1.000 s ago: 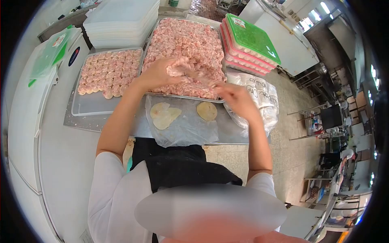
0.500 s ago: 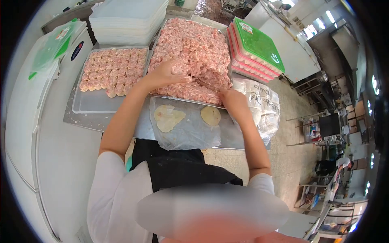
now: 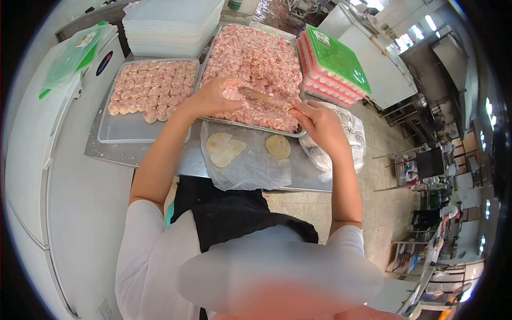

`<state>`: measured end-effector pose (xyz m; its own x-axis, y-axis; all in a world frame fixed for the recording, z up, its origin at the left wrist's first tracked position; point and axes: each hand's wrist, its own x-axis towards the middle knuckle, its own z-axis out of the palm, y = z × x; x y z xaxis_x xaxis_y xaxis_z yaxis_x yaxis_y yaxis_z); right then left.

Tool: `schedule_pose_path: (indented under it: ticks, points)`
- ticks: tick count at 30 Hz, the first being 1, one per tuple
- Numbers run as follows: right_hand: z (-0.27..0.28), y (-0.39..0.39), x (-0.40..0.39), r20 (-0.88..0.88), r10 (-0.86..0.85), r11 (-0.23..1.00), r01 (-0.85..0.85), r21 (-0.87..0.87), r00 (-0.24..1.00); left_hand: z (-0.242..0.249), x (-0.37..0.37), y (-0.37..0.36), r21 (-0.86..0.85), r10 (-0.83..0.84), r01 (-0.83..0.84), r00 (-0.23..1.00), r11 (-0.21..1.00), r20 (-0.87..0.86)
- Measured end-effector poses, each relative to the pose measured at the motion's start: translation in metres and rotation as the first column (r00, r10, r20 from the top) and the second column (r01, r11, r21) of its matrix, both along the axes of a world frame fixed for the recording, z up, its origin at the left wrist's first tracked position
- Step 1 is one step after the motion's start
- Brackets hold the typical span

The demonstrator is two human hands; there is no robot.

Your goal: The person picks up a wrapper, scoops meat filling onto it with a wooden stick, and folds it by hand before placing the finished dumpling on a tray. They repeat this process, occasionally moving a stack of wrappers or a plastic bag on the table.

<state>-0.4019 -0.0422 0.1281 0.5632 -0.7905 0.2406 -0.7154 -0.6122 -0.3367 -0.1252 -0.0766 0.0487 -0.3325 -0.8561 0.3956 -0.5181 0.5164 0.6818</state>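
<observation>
Dumpling wrapper (image 3: 230,94) cupped in left hand (image 3: 213,98) over filling tray (image 3: 250,58); filling pressed in by stick (image 3: 261,97) gripped in right hand (image 3: 320,122). Finished-dumpling tray (image 3: 114,130) judged roughly two-thirds full; three wrappers (image 3: 242,149) left.
</observation>
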Motion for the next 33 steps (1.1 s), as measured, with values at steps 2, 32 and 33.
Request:
schedule_pose_path:
  ticks: [2, 32, 33]
  points:
    - [-0.006, 0.010, 0.003, 0.099, 0.096, 0.981, -0.077, -0.178, 0.990, 0.014, 0.000, 0.007, 0.237, 0.029, -0.016, 0.998, 0.971, -0.051]
    - [-0.135, -0.049, -0.027, 0.739, -0.500, 0.767, -0.165, 0.620, 0.452, -0.078, 0.163, 0.085, 0.220, 0.731, -0.838, 0.545, 0.500, 0.411]
    - [-0.136, -0.050, -0.028, 0.743, -0.507, 0.773, -0.150, 0.616, 0.436, -0.080, 0.157, 0.084, 0.222, 0.729, -0.835, 0.548, 0.503, 0.410]
